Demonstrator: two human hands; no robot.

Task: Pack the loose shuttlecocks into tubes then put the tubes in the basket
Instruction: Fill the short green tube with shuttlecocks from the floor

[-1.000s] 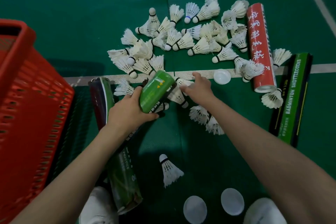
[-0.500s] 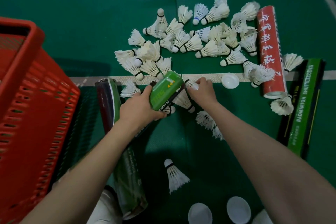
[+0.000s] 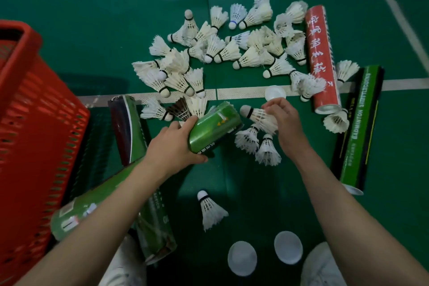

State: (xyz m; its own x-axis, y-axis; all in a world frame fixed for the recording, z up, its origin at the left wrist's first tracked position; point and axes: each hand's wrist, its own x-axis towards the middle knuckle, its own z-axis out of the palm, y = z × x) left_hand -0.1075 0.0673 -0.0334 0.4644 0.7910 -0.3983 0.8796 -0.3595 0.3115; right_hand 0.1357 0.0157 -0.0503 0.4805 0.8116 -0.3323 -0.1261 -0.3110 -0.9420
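My left hand (image 3: pixel 173 147) grips a green tube (image 3: pixel 212 130), tilted with its far end pointing up and right. My right hand (image 3: pixel 284 123) pinches the feathers of a white shuttlecock (image 3: pixel 256 115), whose cork points left toward the tube's end, a small gap apart. Several loose white shuttlecocks (image 3: pixel 229 51) lie scattered on the green floor beyond. Two more shuttlecocks (image 3: pixel 257 145) lie just under my right hand, and one shuttlecock (image 3: pixel 210 210) lies alone near me. The red basket (image 3: pixel 30 137) stands at the left.
A red tube (image 3: pixel 321 58) and a green-black tube (image 3: pixel 358 127) lie at the right. Two more green tubes (image 3: pixel 130 127) lie beneath my left forearm. White round caps (image 3: pixel 287 247) lie near my shoes (image 3: pixel 322 267); another cap (image 3: pixel 275 93) sits on the white court line.
My right hand has picked up a shuttlecock off the floor and now holds it cork-first beside the tube's end. My left hand has kept its grip on the green tube.
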